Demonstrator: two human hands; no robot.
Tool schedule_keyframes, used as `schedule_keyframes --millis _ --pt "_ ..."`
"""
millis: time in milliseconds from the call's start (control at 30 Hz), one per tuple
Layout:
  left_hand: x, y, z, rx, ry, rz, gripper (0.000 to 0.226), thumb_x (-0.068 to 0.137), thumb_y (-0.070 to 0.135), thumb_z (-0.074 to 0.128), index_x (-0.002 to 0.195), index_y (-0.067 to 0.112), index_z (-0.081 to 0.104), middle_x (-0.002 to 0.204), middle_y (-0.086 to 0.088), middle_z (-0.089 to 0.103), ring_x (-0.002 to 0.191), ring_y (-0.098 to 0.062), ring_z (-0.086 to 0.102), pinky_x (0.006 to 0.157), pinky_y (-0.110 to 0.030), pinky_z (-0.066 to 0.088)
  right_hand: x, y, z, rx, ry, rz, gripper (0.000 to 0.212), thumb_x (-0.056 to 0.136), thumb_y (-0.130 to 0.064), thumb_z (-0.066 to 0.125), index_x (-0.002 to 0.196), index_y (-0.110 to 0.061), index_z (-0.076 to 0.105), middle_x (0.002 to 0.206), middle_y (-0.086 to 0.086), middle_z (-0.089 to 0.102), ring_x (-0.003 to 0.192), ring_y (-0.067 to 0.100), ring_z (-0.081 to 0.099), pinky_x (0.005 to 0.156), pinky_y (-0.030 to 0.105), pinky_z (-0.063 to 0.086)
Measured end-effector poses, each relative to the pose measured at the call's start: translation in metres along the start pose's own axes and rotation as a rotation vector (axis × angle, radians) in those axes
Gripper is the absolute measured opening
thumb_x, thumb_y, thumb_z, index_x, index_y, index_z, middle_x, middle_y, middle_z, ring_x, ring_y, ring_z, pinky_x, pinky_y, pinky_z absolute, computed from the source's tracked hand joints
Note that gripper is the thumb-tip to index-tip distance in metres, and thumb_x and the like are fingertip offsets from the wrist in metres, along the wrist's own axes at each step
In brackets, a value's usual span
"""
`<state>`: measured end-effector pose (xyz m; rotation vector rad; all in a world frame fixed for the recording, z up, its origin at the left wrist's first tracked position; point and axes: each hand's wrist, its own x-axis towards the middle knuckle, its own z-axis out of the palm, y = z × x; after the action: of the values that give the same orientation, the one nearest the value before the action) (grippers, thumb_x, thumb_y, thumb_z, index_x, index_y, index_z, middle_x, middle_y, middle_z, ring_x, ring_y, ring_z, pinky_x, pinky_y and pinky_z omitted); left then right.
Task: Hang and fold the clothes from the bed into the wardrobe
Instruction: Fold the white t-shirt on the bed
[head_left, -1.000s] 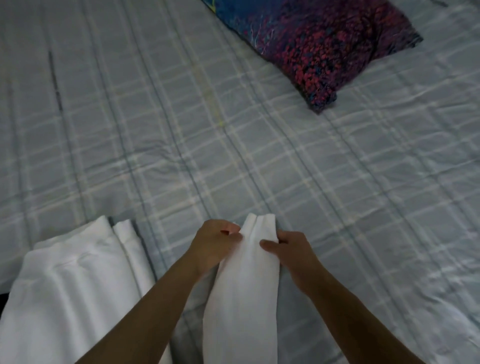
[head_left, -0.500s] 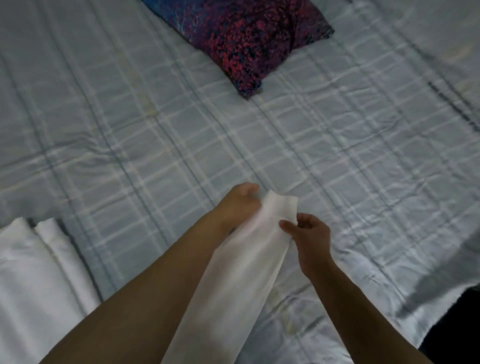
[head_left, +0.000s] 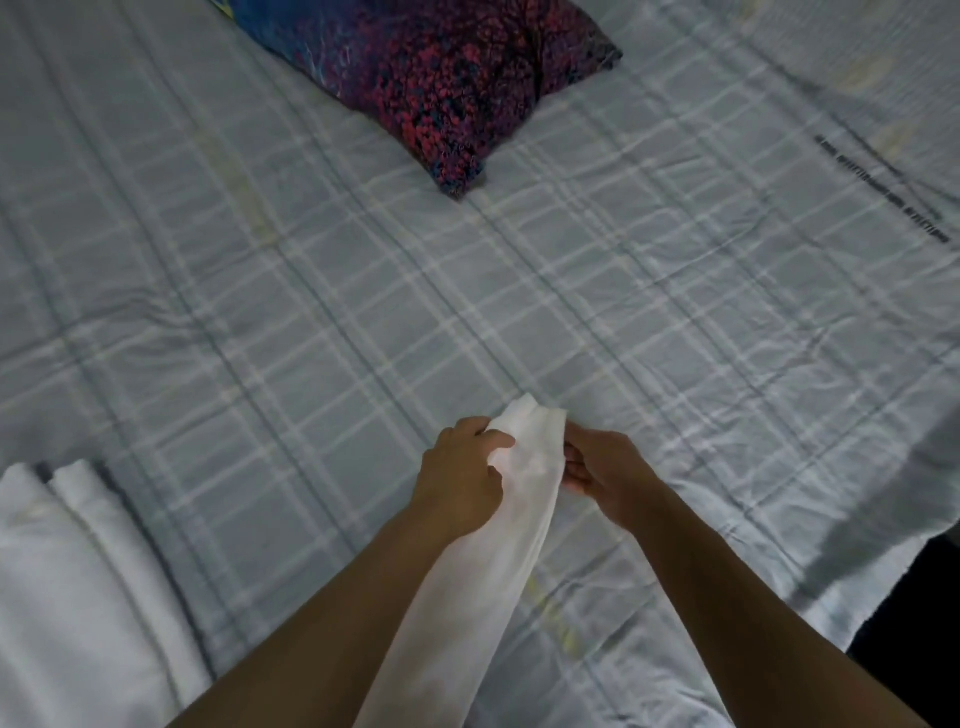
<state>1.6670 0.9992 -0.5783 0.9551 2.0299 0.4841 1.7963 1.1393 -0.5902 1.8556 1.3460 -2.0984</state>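
Note:
A long, narrow white garment (head_left: 483, 577) runs from between my arms up to its far end over the bed. My left hand (head_left: 460, 480) grips the far end from the left side, fingers curled round the cloth. On the right side, my right hand (head_left: 605, 475) pinches the same end. A second white cloth (head_left: 67, 582) lies folded on the bed at the lower left, apart from both hands. The wardrobe is not in view.
The bed carries a pale blue checked sheet (head_left: 311, 322) that fills most of the view. A dark red and blue patterned pillow (head_left: 436, 78) lies at the top centre. The bed's edge and dark floor (head_left: 914, 623) show at the lower right.
Both hands keep hold of the white garment's end and have shifted slightly right. The view has swung, so the folded white cloth now sits further left and the bed's right edge shows.

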Motion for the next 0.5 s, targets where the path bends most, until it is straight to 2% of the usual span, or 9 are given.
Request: schedule_keyframes --millis 67,133,233,333,400,467,500 --pt "0.002 0.001 0.001 -0.003 -0.001 0.003 0.045 0.096 0.012 0.051 0.138 0.026 0.054 0.154 0.005 0.035 0.136 -0.02 0.037 0.115 -0.034 0.029 0.002 0.0 -0.001 -0.087 0.024 -0.061 0.027 0.087 -0.026 0.072 0.087 0.001 0.074 0.078 0.014 0.073 0.072 0.03 0.068 0.068 0.036 0.057" --pt "0.002 0.002 0.004 0.024 0.028 0.018 0.043 0.096 0.015 0.052 0.138 0.023 0.054 0.153 0.004 0.035 0.135 -0.019 0.038 0.114 -0.034 0.029 0.006 0.0 0.0 -0.155 0.115 -0.147 0.025 0.088 -0.011 0.065 0.086 0.013 0.064 0.071 0.018 0.061 0.067 0.029 0.055 0.062 0.036 0.049" --pt "-0.003 0.003 0.007 0.045 0.085 0.061 0.044 0.096 0.017 0.054 0.14 0.024 0.052 0.152 0.005 0.034 0.134 -0.018 0.038 0.113 -0.036 0.032 0.008 0.004 0.0 -0.023 0.18 -0.222 0.024 0.091 -0.005 0.057 0.079 0.016 0.055 0.071 0.015 0.05 0.069 0.027 0.044 0.062 0.037 0.041" --pt "-0.006 0.003 0.014 0.052 0.075 0.082 0.047 0.097 0.024 0.054 0.143 0.026 0.047 0.155 0.005 0.029 0.138 -0.02 0.032 0.114 -0.039 0.031 0.004 0.012 -0.002 0.166 0.176 -0.215 0.027 0.095 -0.015 0.061 0.079 0.007 0.059 0.075 0.012 0.049 0.072 0.026 0.042 0.067 0.037 0.04" --pt "-0.007 0.004 0.02 0.171 0.018 0.062 0.051 0.098 0.036 0.05 0.147 0.029 0.038 0.162 0.004 0.015 0.144 -0.023 0.021 0.115 -0.042 0.03 0.001 0.019 -0.004 0.192 0.199 -0.179 0.028 0.096 -0.024 0.061 0.078 -0.003 0.063 0.074 0.015 0.052 0.071 0.03 0.046 0.066 0.038 0.044" --pt "-0.011 0.005 0.028 0.291 0.037 0.057 0.054 0.098 0.043 0.047 0.148 0.03 0.033 0.164 0.001 0.004 0.147 -0.025 0.013 0.114 -0.043 0.03 -0.001 0.023 -0.006 0.19 0.18 -0.112 0.042 0.096 -0.04 0.059 0.086 -0.001 0.069 0.081 0.019 0.067 0.075 0.036 0.063 0.071 0.043 0.055" --pt "-0.014 0.006 0.031 0.316 0.087 0.08 0.053 0.098 0.044 0.047 0.147 0.03 0.034 0.163 0.0 0.003 0.146 -0.025 0.012 0.114 -0.043 0.03 -0.003 0.025 -0.007 0.168 0.155 -0.097 0.045 0.093 -0.046 0.061 0.09 -0.002 0.072 0.085 0.017 0.072 0.078 0.031 0.07 0.073 0.043 0.059"
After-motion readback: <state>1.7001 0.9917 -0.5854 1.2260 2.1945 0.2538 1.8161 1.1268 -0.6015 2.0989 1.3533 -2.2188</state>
